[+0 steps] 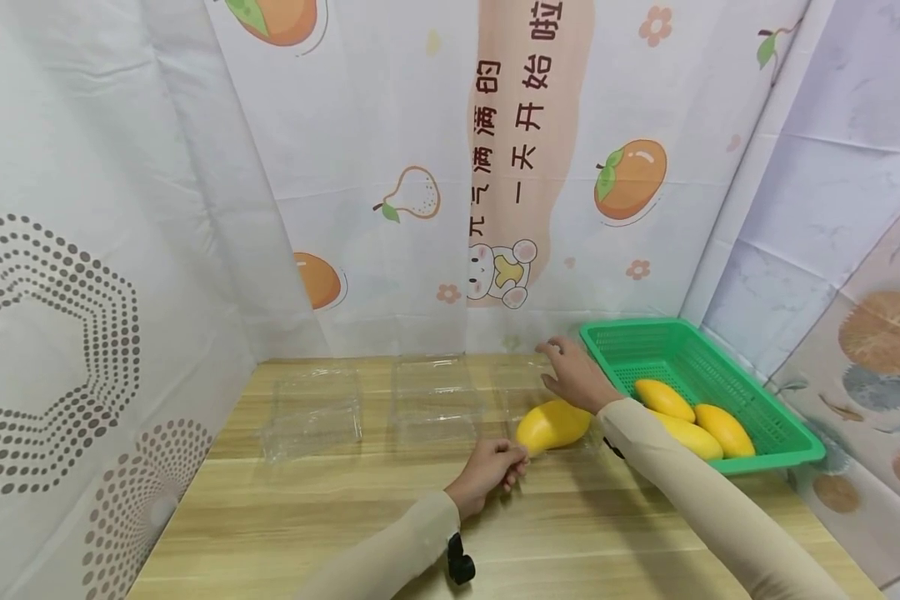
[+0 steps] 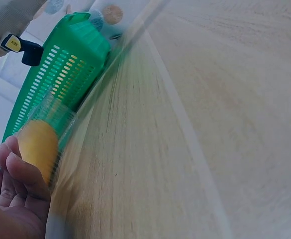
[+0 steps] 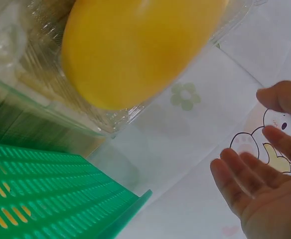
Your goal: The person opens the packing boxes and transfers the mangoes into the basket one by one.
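A yellow mango [image 1: 553,425] lies in the rightmost clear plastic box [image 1: 512,400], whose hinged lid stands folded back towards the curtain. My left hand [image 1: 489,473] pinches the near left edge of this box beside the mango's tip, fingers curled, as the left wrist view also shows. Above the far right part of the box is my right hand [image 1: 576,375], its fingers spread and relaxed with nothing in them. In the right wrist view the mango [image 3: 140,50] sits large inside the box, apart from the right hand [image 3: 270,184].
A green basket [image 1: 776,408] with three mangoes [image 1: 723,429] showing stands at the right. Two more clear boxes, a middle one [image 1: 435,404] and a left one [image 1: 315,417], lie lids up on the wooden table [image 1: 285,517]. A printed curtain [image 1: 390,275] hangs behind.
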### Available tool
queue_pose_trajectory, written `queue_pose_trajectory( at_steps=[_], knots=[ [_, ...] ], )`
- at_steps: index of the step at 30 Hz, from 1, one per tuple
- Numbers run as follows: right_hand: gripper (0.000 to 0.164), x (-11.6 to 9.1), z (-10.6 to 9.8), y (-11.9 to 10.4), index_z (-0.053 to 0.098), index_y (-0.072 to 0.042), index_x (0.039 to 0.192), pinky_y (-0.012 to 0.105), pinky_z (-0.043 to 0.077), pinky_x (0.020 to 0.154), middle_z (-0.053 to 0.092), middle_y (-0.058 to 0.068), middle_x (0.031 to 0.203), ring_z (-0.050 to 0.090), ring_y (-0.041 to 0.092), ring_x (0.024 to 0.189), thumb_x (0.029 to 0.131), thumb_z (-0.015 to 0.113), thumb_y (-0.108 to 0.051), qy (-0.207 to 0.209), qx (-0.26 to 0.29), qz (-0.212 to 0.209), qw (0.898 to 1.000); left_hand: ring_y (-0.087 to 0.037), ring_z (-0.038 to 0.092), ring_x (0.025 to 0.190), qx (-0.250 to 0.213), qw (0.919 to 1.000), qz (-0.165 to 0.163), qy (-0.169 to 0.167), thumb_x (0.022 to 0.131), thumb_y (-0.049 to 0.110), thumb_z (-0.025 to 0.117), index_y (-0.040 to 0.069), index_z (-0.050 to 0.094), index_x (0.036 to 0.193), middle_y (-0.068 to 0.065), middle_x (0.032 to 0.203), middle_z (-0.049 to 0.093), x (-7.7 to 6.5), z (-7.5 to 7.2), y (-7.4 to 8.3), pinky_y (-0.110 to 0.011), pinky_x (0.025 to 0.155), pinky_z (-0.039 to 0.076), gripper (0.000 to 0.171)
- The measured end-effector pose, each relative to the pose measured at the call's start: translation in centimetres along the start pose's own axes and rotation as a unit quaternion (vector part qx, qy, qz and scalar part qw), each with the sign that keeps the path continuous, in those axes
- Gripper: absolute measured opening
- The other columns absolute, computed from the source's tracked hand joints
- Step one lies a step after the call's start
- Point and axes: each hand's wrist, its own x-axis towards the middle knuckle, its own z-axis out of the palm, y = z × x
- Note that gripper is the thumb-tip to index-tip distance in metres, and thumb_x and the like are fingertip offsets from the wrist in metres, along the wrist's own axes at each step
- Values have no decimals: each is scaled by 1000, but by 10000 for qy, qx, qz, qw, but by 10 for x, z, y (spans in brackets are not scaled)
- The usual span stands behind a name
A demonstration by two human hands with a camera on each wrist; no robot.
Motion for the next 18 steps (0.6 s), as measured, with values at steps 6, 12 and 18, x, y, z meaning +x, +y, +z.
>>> queue_pose_trajectory(
  at_steps=[6,12,18],
  knots=[
    [47,-6,1,2,61,2,132,51,54,92,60,25,125,61,39,109,91,80,-12,-434,109,-113,9989,-7,51,57,38,10000,-14,14,102,20,66,3,71,91,-3,78,67,0,0,-3,-19,50,44,21],
    [47,-10,2,8,61,0,133,51,53,94,62,21,127,61,37,111,92,79,-15,-726,290,-94,9969,-7,51,57,36,10000,10,-1,102,21,66,3,71,90,-3,77,67,2,-1,-4,-18,49,44,22],
    [45,-14,1,11,62,-1,130,53,52,93,61,19,126,60,38,111,92,79,-16,-839,284,-159,9959,-7,51,57,49,10000,22,-34,102,22,65,5,71,90,-3,77,67,3,-1,-4,-19,49,44,22]
  ],
)
